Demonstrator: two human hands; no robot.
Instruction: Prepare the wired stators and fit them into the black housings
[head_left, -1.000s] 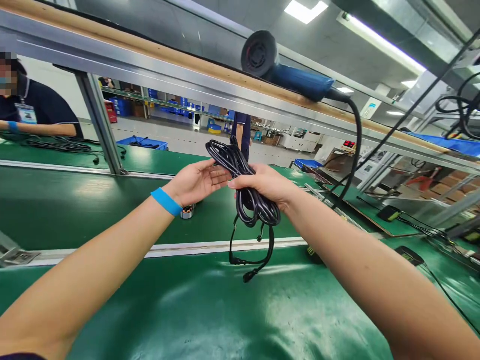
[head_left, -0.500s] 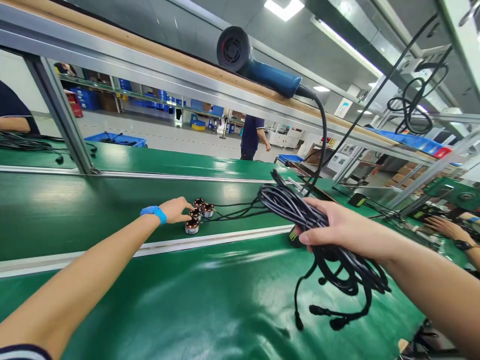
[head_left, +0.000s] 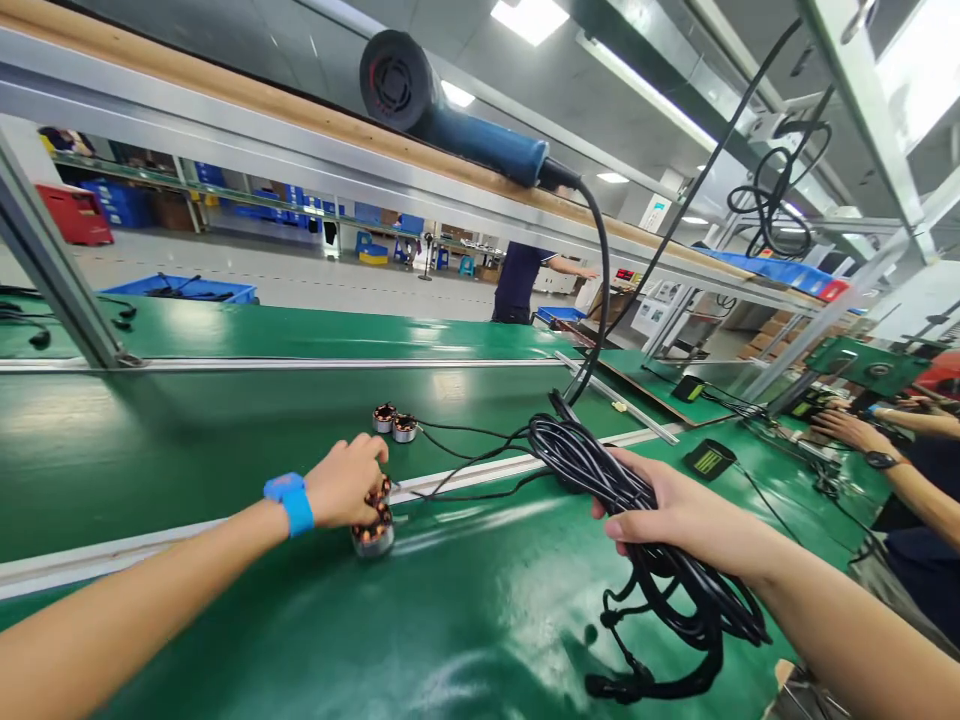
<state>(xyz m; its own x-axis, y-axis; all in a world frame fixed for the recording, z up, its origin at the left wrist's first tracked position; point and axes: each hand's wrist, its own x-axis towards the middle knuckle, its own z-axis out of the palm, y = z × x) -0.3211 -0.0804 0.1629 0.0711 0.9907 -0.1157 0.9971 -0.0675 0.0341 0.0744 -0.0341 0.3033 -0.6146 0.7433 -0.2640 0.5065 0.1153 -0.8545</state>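
Note:
My left hand [head_left: 346, 482], with a blue band at its wrist, is closed around motor stators [head_left: 373, 535] with copper windings, low over the near green mat. Fingers partly hide them. Two more stators [head_left: 394, 423] sit side by side on the green surface beyond the white strip. Black leads run from the stators to a coiled bundle of black cables [head_left: 592, 455]. That bundle is gripped in my right hand [head_left: 645, 500], held above the mat. Cable ends with black connectors [head_left: 622, 685] dangle below it.
Overhead, a blue-handled heat gun [head_left: 465, 135] lies on a shelf, its cord hanging down. A blue tray [head_left: 187, 290] with black cables stands at the far left. At right, a co-worker's hand [head_left: 855, 432] is over cables; a black-and-green box [head_left: 709, 458] lies nearer.
My left hand has drawn some stators nearer, across the white strip, leaving two behind. The cable bundle stays in my right hand. The view has shifted to the right.

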